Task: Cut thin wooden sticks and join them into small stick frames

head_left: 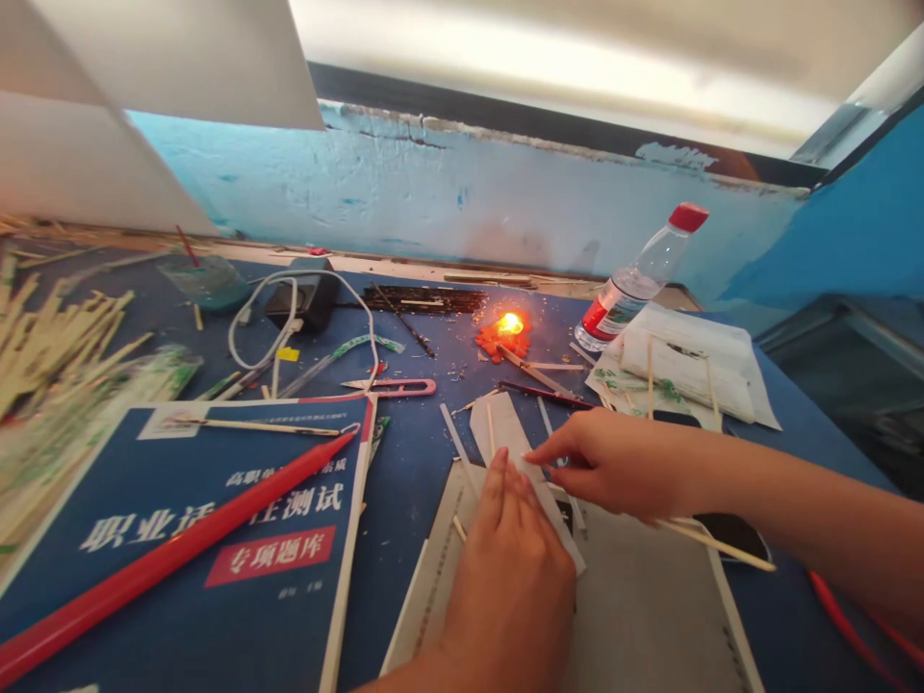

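Observation:
My left hand (511, 573) lies with its fingers stretched out and together on a pale grey strip of card (505, 423). A thin wooden stick (492, 430) lies on this strip, running down to the left fingertips. From the right, my right hand (603, 462) reaches in, index finger and thumb apart, near the strip's right edge. A longer wooden stick (729, 547) shows below the right wrist; whether the hidden fingers touch it I cannot tell. Under both hands is a grey printed book or pad (635, 606). Narrow white strips (458, 443) lie beside the card.
A flame (510, 324) burns in red wax beyond the hands. Behind the right hand a bottle (628, 289) stands near white packets (693, 361). Pink thread snips (394, 387) lie left of centre. A red tapered rod (180, 549) crosses a blue book (289, 597).

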Tool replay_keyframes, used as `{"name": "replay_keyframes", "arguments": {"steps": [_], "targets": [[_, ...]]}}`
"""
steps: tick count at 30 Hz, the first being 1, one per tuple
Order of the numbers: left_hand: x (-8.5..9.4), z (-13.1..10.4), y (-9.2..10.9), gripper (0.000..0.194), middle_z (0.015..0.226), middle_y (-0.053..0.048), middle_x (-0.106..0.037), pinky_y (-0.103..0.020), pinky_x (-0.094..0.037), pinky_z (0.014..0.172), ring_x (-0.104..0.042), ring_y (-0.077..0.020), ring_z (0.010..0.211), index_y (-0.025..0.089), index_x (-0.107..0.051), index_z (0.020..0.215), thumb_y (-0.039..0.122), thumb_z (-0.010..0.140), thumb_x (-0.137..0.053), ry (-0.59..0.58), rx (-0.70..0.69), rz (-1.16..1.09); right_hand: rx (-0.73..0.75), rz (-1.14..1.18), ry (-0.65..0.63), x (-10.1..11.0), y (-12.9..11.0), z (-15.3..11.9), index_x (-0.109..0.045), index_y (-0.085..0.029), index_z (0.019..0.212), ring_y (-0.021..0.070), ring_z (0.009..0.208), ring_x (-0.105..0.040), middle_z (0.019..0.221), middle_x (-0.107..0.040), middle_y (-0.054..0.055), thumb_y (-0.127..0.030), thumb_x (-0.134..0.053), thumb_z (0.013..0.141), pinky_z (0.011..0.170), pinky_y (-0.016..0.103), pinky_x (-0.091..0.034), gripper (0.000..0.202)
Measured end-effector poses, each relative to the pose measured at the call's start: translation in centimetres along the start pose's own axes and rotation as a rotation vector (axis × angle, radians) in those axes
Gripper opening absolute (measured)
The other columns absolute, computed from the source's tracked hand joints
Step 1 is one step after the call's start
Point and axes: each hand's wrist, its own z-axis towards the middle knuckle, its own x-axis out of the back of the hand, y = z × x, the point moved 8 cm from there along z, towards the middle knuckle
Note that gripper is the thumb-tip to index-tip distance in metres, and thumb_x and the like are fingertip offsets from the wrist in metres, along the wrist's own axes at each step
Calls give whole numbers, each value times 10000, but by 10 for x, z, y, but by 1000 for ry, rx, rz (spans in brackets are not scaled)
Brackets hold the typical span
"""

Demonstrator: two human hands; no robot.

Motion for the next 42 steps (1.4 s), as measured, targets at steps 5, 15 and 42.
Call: {"name": "replay_keyframes", "arguments": {"steps": [5,15,42], "targets": [[-1,0,0,448,1136,-206,-795,-488,-421,1143,-745,-339,1122,33,-808,1108,220,829,-511,-10,-16,-14,-30,427,-85,-5,15,-29,-678,-291,1369,65,337,-399,502,-501,-76,-347,-564,997,328,143,-324,393],[0,-1,1,463,1131,-220,-795,-501,-319,1197,-745,-349,1099,24,-813,1075,285,817,-531,16,-28,-12,393,1416,-285,-48,24,-50,-667,-211,1328,27,280,-267,450,-455,-117,-386,-648,1001,309,111,-255,372],[-14,-3,3,425,1100,-196,-808,-474,-477,1058,-751,-341,1111,36,-820,1049,229,818,-520,39,-6,40,207,-55,75,6,-16,-8,-832,-227,1005,141,447,-606,573,-712,4,-229,-545,940,489,231,-454,293]]}}
